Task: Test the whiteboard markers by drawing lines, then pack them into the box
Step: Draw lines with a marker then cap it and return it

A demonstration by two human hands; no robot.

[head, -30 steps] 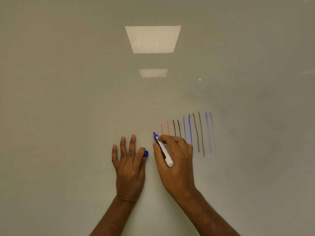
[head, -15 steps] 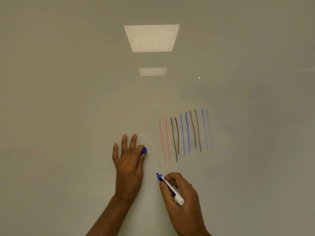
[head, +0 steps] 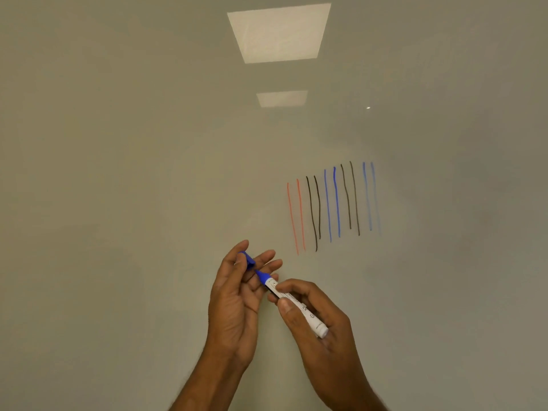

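My right hand [head: 317, 318] grips a white whiteboard marker [head: 296, 305] with a blue tip that points up and left. My left hand [head: 237, 298] is lifted off the whiteboard [head: 133, 188] and pinches the blue cap [head: 247, 258] between thumb and fingers. The marker's tip sits just below the cap's opening, almost touching it. Several drawn lines [head: 332, 206] in red, black and blue stand side by side on the board, up and right of my hands. No box is in view.
Two bright rectangular ceiling-light reflections [head: 278, 34] show on the board above the lines. A small glint [head: 368, 108] lies to their right. The board fills the whole view.
My left hand lifted off the board and turned palm-in with the cap. My right hand moved the marker down from the lines, then left to bring its tip to the cap.
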